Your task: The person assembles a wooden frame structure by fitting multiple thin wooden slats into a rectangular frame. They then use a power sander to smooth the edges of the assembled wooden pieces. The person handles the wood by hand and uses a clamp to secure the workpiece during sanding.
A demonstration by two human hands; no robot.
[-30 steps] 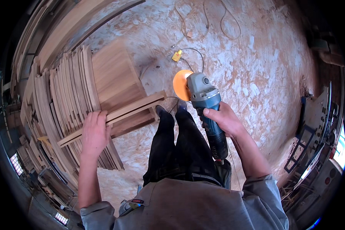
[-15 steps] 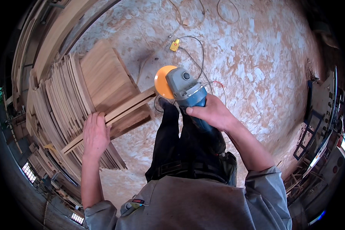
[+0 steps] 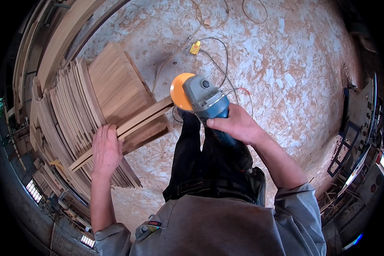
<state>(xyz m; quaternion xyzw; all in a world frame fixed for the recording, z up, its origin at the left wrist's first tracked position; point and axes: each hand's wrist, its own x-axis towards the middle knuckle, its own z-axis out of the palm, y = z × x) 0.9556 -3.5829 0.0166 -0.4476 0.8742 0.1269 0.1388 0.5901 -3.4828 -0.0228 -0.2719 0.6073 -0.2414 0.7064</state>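
Observation:
My right hand (image 3: 234, 124) is closed round the blue body of a grey-headed angle grinder (image 3: 202, 94), its thumb lying across the near side. The grinder's orange disc (image 3: 181, 91) meets the far right end of a long wooden strip (image 3: 143, 119) with a groove along it; whether they touch I cannot tell. My left hand (image 3: 106, 149) wraps over this strip near its lower left part, the fingers partly hidden behind it. Beneath the strip lie a broad wooden board (image 3: 117, 81) and a stack of thin wooden slats (image 3: 74, 100).
A yellow connector (image 3: 195, 48) on a dark cable lies on the stained floor (image 3: 286, 55) ahead. Long curved planks (image 3: 68, 38) lean at the upper left. A dark frame (image 3: 344, 147) and other workshop gear stand along the right edge.
The grinder and my right hand have shifted very slightly left along the strip's end. My left hand and the strip stay as they were.

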